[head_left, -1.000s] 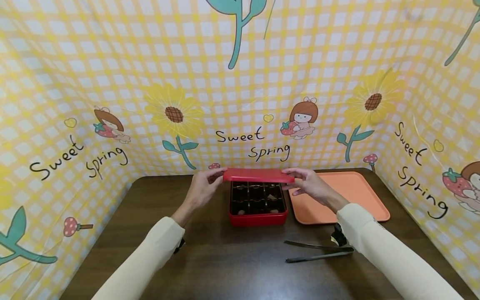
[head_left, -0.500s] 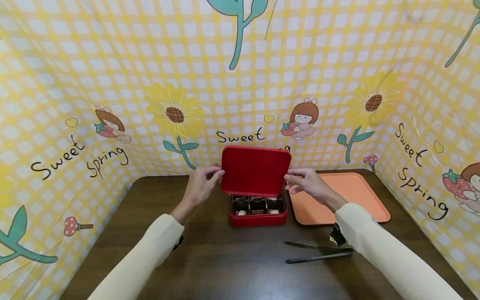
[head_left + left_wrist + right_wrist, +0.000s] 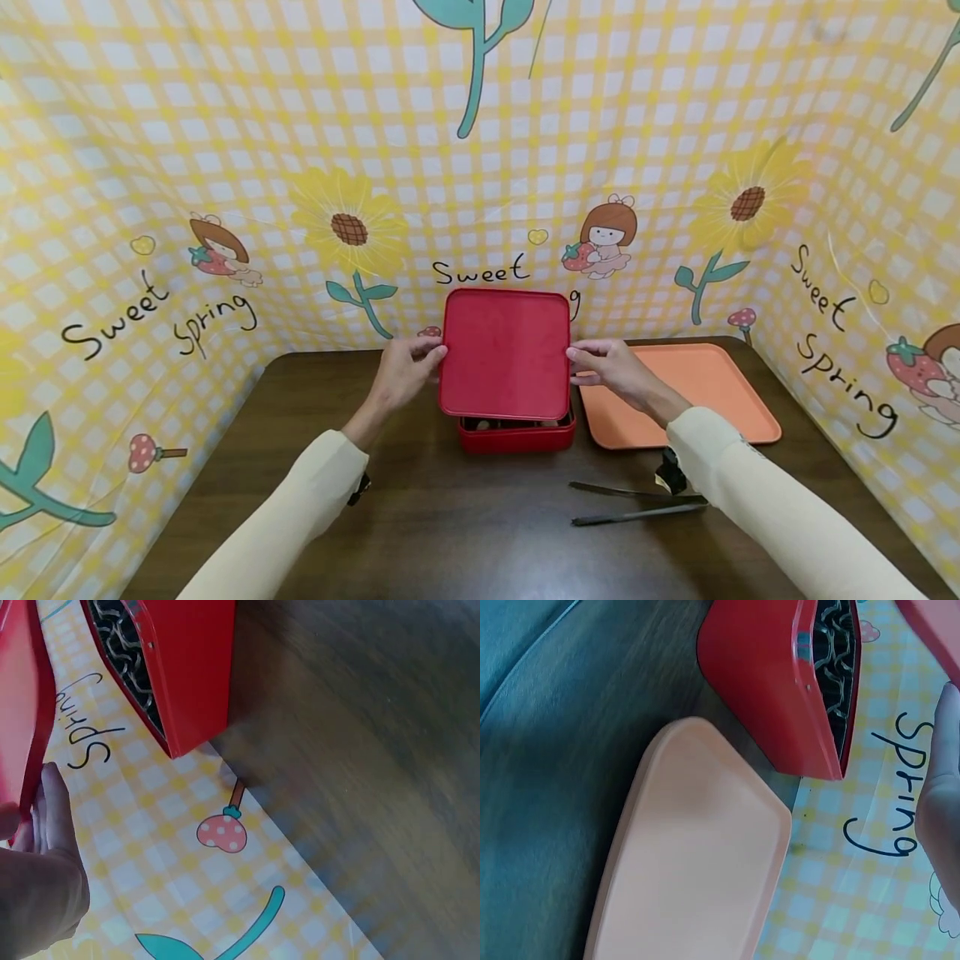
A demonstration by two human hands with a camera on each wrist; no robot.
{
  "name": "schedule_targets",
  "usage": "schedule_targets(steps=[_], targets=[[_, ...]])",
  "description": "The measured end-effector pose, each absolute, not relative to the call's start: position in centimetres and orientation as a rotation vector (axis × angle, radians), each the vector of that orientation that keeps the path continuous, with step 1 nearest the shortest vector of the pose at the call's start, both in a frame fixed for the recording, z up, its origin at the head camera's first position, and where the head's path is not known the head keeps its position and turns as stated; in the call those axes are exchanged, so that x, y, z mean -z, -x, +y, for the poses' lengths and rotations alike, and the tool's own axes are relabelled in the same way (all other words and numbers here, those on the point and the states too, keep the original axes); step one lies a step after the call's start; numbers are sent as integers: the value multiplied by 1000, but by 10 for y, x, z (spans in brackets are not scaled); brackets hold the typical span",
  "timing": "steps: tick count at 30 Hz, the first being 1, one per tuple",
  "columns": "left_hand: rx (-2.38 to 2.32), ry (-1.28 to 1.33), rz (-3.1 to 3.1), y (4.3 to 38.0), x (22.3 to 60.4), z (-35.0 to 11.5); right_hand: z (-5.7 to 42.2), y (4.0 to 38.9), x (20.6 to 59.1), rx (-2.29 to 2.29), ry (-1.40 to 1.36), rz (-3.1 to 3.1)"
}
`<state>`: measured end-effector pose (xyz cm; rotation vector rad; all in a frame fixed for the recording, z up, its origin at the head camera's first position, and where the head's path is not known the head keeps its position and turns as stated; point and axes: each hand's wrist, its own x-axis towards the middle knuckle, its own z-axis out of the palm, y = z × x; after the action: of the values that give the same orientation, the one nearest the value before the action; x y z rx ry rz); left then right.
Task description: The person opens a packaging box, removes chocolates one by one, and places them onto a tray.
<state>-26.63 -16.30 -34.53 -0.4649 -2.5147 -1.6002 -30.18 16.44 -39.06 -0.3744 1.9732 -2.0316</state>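
Both hands hold a square red lid (image 3: 506,354) by its opposite side edges, one broad face turned towards the head camera. My left hand (image 3: 403,367) pinches its left edge between thumb and fingers; my right hand (image 3: 617,367) pinches the right edge. Below and behind it stands a red box (image 3: 517,442), mostly covered by the lid in the head view, with only a strip of dark interior showing. In the left wrist view the box (image 3: 199,667) is seen apart from the lid (image 3: 21,712), with dark, gold-edged dividers inside.
An orange tray (image 3: 675,400) lies right of the box, partly behind my right hand. Black tongs (image 3: 637,517) lie spread on the dark wooden table (image 3: 450,533), near the right sleeve. A yellow checked cloth (image 3: 480,192) hangs behind and along the sides.
The lid has tipped up from nearly flat above the box to steeply tilted, its face now lighter and turned towards the head camera. Both hands stay on its edges.
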Motion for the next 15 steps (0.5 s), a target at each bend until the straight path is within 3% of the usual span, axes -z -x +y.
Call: schedule_targets(steps=[15], targets=[[2042,211,-2528,292,382,-168,161,303,395,2039,226,1949]])
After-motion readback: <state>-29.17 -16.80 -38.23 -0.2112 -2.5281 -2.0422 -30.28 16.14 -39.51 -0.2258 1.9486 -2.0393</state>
